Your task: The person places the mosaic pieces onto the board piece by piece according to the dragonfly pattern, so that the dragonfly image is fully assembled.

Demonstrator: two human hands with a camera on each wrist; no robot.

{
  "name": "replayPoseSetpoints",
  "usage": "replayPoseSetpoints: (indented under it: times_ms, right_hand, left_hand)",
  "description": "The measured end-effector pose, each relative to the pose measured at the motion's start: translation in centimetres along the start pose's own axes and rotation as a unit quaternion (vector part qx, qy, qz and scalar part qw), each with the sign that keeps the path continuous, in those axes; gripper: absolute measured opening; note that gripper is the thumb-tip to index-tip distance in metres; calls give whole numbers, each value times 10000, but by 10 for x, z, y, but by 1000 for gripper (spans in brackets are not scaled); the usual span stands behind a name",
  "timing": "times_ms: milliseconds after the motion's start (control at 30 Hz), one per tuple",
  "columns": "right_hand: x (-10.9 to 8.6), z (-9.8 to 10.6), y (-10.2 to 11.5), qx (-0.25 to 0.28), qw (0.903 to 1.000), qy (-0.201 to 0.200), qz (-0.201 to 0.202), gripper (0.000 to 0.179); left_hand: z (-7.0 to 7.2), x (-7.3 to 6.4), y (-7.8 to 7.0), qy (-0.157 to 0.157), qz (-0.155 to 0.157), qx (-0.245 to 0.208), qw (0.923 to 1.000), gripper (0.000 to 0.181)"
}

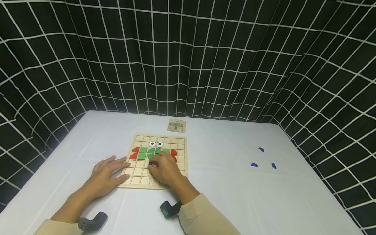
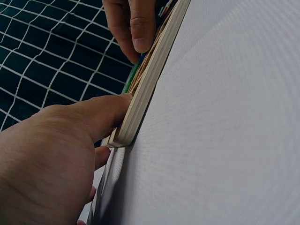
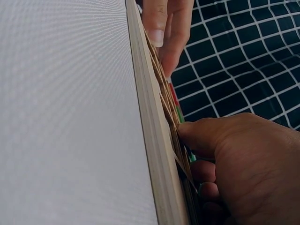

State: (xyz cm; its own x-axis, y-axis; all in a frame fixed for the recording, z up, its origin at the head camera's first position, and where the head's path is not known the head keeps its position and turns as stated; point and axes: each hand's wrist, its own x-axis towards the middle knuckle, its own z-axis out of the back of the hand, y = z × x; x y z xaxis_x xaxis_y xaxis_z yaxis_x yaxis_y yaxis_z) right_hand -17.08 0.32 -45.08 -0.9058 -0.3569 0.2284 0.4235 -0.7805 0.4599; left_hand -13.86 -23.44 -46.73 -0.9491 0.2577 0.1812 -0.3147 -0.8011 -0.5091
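A wooden grid board [image 1: 141,186] lies on the white table, holding red quarter-round tiles [image 1: 133,156], green tiles [image 1: 143,150] and two round eye tiles [image 1: 152,144]. My right hand [image 1: 165,168] reaches over its middle, thumb and fingers pinching a small dark blue piece [image 1: 150,163] just below the green rounded shape. That hand hides part of the board's lower right. At the board's left edge, my left hand [image 1: 107,174] rests with fingers spread and extended, their tips at the frame. In the left wrist view, the left thumb [image 2: 110,110] lies on the board's rim.
Three blue half-round pieces [image 1: 254,164] lie apart on the table to the right. Behind the board is a small pattern card [image 1: 176,125] with a similar picture. A dark curtain [image 1: 176,58] with white grid lines surrounds the table's back and sides.
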Motion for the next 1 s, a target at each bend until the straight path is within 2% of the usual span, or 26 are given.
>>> replayPoseSetpoints:
  times_ms: [233, 367, 500, 700, 833, 1000]
  right_hand:
    - [2, 0, 1, 39, 9999, -145, 62, 19]
    - [0, 9, 3, 308, 9989, -208, 289, 19]
    - [-3, 36, 10, 774, 9936, -409, 708, 17]
    - [-14, 89, 16, 1301, 9774, -794, 1463, 16]
    - [-29, 120, 9, 1498, 9665, -951, 1853, 16]
    - [-52, 152, -10, 1606, 9598, -1105, 2021, 20]
  left_hand:
    - [1, 1, 2, -14, -18, 14, 10000, 45]
    - [1, 1, 1, -26, -39, -18, 10000, 44]
    - [-1, 0, 1, -62, -36, -34, 10000, 44]
    - [-3, -1, 2, -62, 23, 13, 10000, 44]
    - [-3, 0, 1, -79, 31, 9, 10000, 44]
    - [-3, 0, 0, -69, 47, 8, 10000, 44]
